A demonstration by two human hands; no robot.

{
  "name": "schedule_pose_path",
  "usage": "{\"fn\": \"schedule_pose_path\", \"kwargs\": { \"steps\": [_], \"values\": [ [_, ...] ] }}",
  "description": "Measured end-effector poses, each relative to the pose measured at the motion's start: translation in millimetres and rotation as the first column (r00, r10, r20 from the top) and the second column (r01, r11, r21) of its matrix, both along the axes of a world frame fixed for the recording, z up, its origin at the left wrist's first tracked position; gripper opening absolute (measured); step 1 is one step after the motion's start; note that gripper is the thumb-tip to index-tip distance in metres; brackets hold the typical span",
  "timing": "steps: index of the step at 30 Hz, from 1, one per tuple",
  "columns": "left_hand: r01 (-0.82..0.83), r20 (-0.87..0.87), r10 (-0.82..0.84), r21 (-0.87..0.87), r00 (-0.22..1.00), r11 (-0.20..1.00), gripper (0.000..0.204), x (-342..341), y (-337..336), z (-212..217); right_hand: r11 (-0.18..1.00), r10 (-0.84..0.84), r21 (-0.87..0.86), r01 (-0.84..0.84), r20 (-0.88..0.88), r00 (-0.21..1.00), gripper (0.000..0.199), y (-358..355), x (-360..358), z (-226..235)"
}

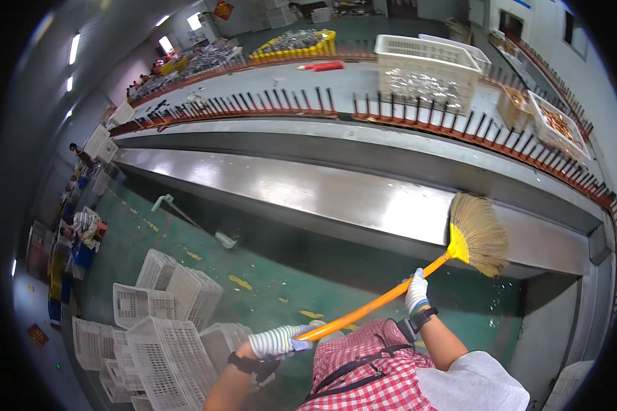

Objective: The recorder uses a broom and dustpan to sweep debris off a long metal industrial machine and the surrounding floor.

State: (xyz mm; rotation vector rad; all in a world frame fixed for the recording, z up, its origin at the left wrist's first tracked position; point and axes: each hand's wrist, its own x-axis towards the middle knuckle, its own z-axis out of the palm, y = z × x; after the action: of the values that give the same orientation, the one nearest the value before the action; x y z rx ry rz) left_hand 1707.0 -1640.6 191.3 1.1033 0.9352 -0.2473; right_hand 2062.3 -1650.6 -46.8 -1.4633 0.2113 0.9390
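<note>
I hold a broom (370, 307) with an orange handle, a yellow collar and a fan of straw bristles. My left hand (278, 341), in a striped white glove, is closed round the handle's lower end. Nearer the head, my right hand (417, 293), gloved alike, grips the handle just below the collar. The bristles lie over the right part of a long metal bench (322, 183), spilling past its near edge. Whether they press on the surface I cannot tell.
White plastic crates (168, 356) are stacked at lower left on the green floor (281, 288). Behind the bench, a table carries rows of dark upright pegs (253, 104), a large white basket (428, 68) of clear pieces and a crate (559, 123) of copper-coloured parts. A seated person (86, 227) is at far left.
</note>
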Motion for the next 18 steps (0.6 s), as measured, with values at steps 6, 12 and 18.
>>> {"fn": "schedule_pose_path", "kwargs": {
  "steps": [6, 12, 18],
  "values": [
    [-0.079, -0.025, 0.077, -0.083, 0.997, 0.993, 0.061, -124, 57, 1, 0.981, 0.194, -0.015, -0.194, -0.007, 0.981, 0.045, 86, -130, 16],
    [-0.174, -0.128, 0.200, 0.188, 0.971, 0.967, 0.041, -239, 117, 23, 0.928, 0.371, -0.057, -0.369, 0.038, 0.928, 0.050, 179, -262, 29],
    [-0.062, -0.281, 0.193, 0.417, 0.940, 0.907, 0.038, -365, 183, 16, 0.878, 0.463, -0.147, -0.456, 0.019, 0.886, 0.056, 279, -398, 5]
  ]
}}
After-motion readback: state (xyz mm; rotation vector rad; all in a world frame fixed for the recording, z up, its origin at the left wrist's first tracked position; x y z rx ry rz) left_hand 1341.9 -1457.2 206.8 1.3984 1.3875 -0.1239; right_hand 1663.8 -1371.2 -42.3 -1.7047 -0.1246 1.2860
